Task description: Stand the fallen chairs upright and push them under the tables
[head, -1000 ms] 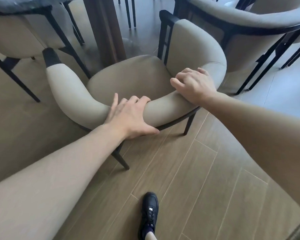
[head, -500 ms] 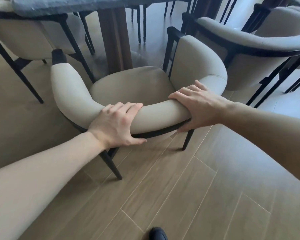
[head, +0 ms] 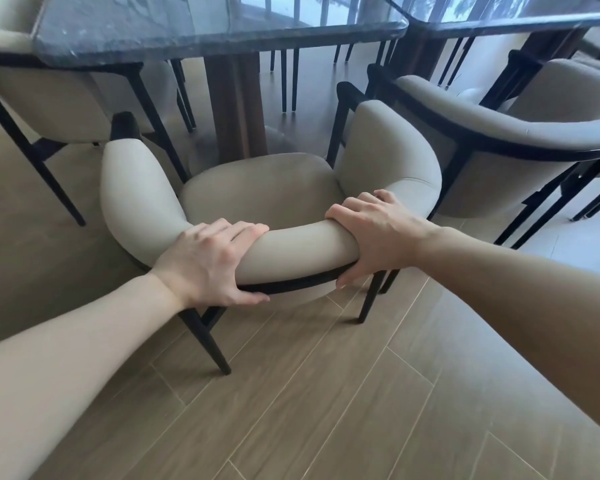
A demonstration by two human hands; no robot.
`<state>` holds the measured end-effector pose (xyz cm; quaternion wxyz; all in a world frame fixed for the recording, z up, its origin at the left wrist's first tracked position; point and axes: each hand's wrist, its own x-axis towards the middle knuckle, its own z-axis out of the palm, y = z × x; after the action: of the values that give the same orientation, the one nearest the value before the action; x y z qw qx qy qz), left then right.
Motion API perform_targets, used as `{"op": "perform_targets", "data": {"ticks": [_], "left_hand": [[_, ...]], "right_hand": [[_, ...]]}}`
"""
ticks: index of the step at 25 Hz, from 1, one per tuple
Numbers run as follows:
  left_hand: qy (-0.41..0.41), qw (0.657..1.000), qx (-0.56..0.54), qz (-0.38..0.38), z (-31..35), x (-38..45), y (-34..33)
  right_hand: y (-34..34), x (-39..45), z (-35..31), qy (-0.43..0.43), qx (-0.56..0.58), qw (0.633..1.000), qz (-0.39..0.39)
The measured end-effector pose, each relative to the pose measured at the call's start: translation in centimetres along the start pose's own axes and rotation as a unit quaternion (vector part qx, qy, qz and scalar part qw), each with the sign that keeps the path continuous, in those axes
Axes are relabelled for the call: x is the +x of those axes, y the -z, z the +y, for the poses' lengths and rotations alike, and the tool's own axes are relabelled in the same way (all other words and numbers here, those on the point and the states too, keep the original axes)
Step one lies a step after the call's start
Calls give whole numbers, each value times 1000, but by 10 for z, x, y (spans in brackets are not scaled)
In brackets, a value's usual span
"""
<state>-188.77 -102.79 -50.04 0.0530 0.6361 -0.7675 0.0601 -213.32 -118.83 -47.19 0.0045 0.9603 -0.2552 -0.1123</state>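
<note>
Overhead in the upper frame, a dark stone table (head: 222, 26) spans the view. Centre frame, a beige chair (head: 264, 195) stands upright on the wood floor (head: 326, 393), its seat just short of the table edge. Lower left, the left hand (head: 208, 261) has its fingers wrapped over the curved backrest; right of centre, the right hand (head: 374, 233) is clamped on it too.

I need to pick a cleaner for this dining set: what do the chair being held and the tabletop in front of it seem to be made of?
Chair: beige padded upholstery, matte and smooth with a visible seam, probably fabric or faux leather; its slim black frame and legs could be painted wood or metal. Tabletop: dark, glossy, veined slab that mirrors the windows, probably polished stone or a stone-look surface.
</note>
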Motion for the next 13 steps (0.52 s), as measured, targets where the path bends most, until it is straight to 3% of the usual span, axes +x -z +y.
{"op": "perform_targets", "data": {"ticks": [13], "left_hand": [[14, 1000, 14, 21, -47, 45, -9]], "right_hand": [[6, 60, 24, -21, 27, 999, 13]]}}
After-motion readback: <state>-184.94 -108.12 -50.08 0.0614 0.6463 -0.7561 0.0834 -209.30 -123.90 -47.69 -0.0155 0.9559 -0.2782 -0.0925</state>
